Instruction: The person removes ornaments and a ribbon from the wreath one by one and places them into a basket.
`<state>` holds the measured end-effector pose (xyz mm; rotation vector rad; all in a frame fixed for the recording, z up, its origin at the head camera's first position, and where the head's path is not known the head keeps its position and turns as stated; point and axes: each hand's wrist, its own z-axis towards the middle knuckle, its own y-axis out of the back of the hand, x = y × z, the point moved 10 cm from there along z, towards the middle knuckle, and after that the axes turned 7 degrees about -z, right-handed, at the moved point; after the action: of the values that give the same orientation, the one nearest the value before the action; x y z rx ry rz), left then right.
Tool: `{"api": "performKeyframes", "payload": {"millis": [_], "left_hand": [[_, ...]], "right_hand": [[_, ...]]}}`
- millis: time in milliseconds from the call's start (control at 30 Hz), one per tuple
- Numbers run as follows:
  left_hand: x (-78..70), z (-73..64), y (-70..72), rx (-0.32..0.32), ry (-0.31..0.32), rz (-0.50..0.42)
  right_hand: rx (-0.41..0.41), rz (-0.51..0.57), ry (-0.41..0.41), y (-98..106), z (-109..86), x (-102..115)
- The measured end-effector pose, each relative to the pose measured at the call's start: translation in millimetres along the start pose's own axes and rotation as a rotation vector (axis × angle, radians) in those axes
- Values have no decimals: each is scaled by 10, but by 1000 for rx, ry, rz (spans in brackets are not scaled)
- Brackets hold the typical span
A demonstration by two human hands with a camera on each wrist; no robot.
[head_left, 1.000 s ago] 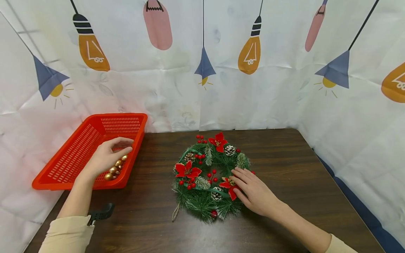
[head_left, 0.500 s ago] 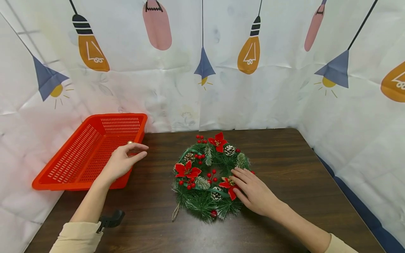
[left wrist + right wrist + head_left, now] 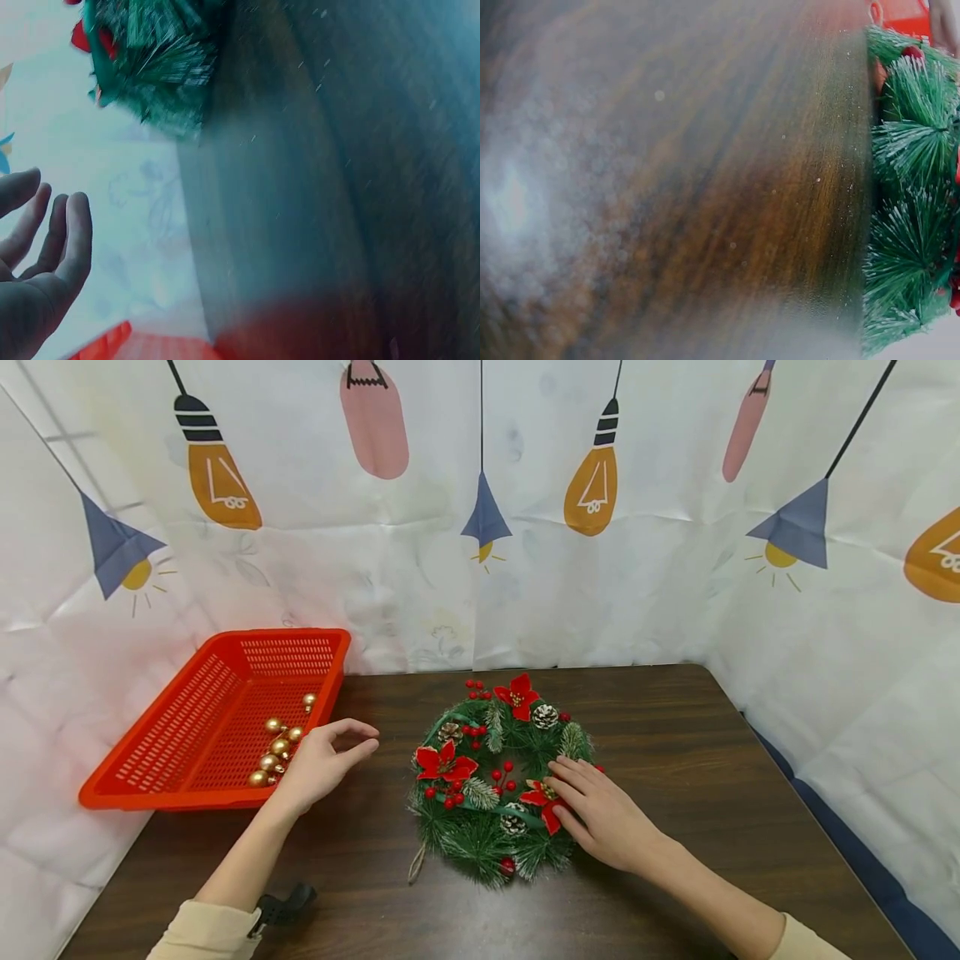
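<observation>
A green Christmas wreath [image 3: 480, 843] with red poinsettia flowers, berries and pinecones lies on the dark wooden table. My right hand [image 3: 603, 814] rests on its right side, fingers straight and touching one poinsettia [image 3: 553, 818]. Over the right edge of the red basket [image 3: 161, 727] and the table beside it, my left hand [image 3: 326, 768] is raised with fingers loosely bent. The left wrist view shows thumb and fingers of the left hand [image 3: 56, 281] apart, with nothing visible between them. Several small gold baubles [image 3: 280, 747] lie inside the basket. My right hand is outside the right wrist view.
A white curtain [image 3: 420, 585] printed with lamps hangs behind the table [image 3: 645, 718]. A twine loop [image 3: 416, 864] sticks out from the wreath's lower left. A black strap [image 3: 285, 906] is on my left wrist.
My left hand has moved rightward from over the baubles to beyond the basket's right edge, uncovering the baubles. My right hand and the wreath have stayed still.
</observation>
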<state>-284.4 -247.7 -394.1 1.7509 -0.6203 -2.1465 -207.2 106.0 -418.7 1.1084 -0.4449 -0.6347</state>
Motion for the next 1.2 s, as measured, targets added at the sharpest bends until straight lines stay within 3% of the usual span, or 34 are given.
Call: {"api": "performKeyframes", "payload": {"millis": [100, 233, 600, 833, 1200], "left_hand": [[43, -11, -120, 34, 32, -48], [123, -20, -301, 98, 96, -195], [219, -20, -610, 160, 221, -481], [263, -14, -733, 187, 263, -536], [253, 1, -826, 211, 263, -553]], "right_hand": [[3, -3, -4, -12, -5, -8], [4, -4, -10, -19, -10, -15], [4, -2, -9, -21, -13, -10], [-2, 0, -4, -8, -7, -3], [-5, 2, -6, -5, -7, 2]]}}
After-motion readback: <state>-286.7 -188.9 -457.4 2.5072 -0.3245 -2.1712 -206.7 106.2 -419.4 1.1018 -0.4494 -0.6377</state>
